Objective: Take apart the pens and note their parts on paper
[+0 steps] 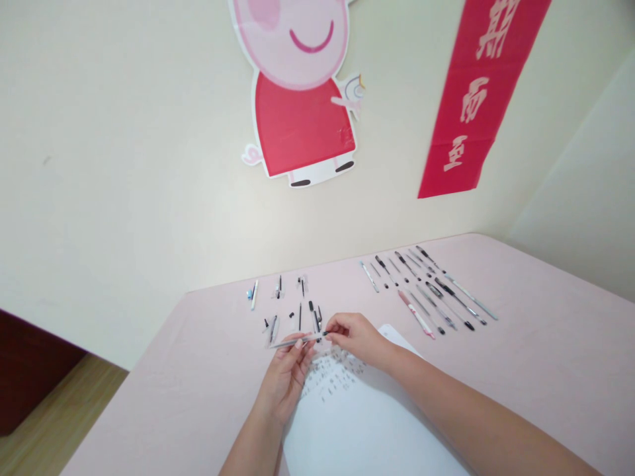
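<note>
Above the far end of a sheet of paper [367, 423], I hold a slim, clear-barrelled pen [290, 342] nearly level between both hands. My left hand [288, 375] is closed around the barrel, palm up, with the thumb on top. At the dark right end of the pen, the fingertips of my right hand [356, 336] are pinched together. Whether that dark end is a cap or a tip, I cannot tell. Small dark handwriting covers the upper part of the paper. Just beyond my hands lie taken-apart pen pieces [314, 316], including dark rods and caps.
More pen parts [272, 328] and a blue-and-white pen [254, 295] lie at the left on the pink tabletop [169, 370]. Two rows of several pens and refills [446, 304] spread across the right. Behind the table, the wall carries a pig cutout [302, 125] and a red banner [476, 106].
</note>
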### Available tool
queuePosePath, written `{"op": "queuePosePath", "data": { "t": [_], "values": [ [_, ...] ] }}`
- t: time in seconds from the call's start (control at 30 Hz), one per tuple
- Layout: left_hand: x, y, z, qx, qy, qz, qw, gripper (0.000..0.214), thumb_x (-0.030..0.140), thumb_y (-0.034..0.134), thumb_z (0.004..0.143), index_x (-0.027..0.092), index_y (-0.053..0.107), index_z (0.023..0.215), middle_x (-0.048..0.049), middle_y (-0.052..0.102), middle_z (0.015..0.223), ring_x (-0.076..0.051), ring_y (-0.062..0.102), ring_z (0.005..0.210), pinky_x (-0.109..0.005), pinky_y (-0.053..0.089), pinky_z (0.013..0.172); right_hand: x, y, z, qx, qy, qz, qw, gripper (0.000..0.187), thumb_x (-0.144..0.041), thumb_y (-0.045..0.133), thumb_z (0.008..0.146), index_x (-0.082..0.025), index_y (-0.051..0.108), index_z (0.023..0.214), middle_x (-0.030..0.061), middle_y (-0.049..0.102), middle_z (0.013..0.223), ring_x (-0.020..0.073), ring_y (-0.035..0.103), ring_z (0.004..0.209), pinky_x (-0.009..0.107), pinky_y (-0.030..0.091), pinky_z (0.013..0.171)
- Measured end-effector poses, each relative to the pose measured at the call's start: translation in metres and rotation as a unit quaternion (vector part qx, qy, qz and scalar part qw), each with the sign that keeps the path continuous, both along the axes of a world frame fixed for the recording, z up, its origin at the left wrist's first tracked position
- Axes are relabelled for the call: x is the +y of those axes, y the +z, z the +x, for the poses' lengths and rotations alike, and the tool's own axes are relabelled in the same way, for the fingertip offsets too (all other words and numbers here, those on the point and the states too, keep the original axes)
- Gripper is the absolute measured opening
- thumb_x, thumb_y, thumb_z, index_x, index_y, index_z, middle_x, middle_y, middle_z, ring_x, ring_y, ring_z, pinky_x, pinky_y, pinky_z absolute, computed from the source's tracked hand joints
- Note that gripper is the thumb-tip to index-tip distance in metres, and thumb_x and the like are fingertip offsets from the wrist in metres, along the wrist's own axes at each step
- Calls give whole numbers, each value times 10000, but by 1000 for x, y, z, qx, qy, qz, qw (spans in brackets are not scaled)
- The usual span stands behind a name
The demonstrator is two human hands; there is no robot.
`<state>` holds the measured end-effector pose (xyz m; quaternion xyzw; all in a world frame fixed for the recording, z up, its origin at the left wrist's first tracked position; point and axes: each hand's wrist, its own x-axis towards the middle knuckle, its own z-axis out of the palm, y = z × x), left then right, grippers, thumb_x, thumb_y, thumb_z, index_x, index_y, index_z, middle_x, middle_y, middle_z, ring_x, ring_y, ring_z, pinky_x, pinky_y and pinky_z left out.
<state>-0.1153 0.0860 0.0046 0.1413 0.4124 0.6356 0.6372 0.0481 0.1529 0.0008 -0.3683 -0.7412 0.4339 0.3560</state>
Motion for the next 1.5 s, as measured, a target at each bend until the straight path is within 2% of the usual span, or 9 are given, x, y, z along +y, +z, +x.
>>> {"op": "queuePosePath", "data": {
  "t": [0.3, 0.73, 1.13, 1.23, 1.37, 1.5],
  "values": [
    [1, -7, -1, 46, 1, 38, 998, 103, 43, 588, 761, 129, 633, 797, -47, 686, 790, -112, 662, 740, -176, 544, 679, -3, 4, 2, -64, -2, 72, 995, 70, -141, 574, 733, -171, 636, 743, -5, 625, 656, 107, 543, 586, 196, 400, 556],
    [2, -14, -4, 53, -12, 64, 996, 130, 140, 689, 705, 144, 640, 824, -43, 691, 834, -113, 650, 765, -196, 537, 715, -3, 4, 3, -58, 12, 66, 996, 66, -154, 560, 762, -158, 624, 749, -3, 623, 639, 105, 547, 577, 191, 388, 542],
    [1, -12, -3, 56, 1, 64, 996, 163, 163, 722, 669, 149, 646, 812, -36, 690, 839, -123, 651, 773, -206, 545, 698, -4, 7, 3, -33, 33, 30, 998, 74, -192, 546, 781, -150, 606, 773, 5, 615, 656, 111, 554, 595, 198, 401, 550],
    [1, -12, -4, 52, 5, 69, 996, 164, 158, 725, 663, 148, 647, 806, -35, 692, 834, -121, 653, 773, -188, 541, 684, -4, 6, 3, -27, 43, 13, 999, 167, -287, 518, 823, -147, 600, 784, 11, 608, 671, 116, 558, 606, 206, 409, 557],
    [1, -12, -3, 55, 7, 69, 996, 168, 157, 729, 659, 146, 650, 807, -32, 694, 829, -120, 656, 766, -187, 544, 674, -3, 4, 2, -13, 74, -25, 997, 370, -391, 383, 892, -148, 554, 672, 11, 578, 597, 108, 539, 543, 212, 411, 542],
    [1, -11, -2, 65, 12, 49, 997, 180, 161, 741, 644, 140, 653, 799, -39, 701, 802, -123, 662, 730, -189, 549, 648, -4, 5, 0, -22, 57, -25, 998, 307, -352, 437, 868, -161, 526, 645, -11, 554, 546, 105, 519, 528, 204, 398, 538]
  ]
}}
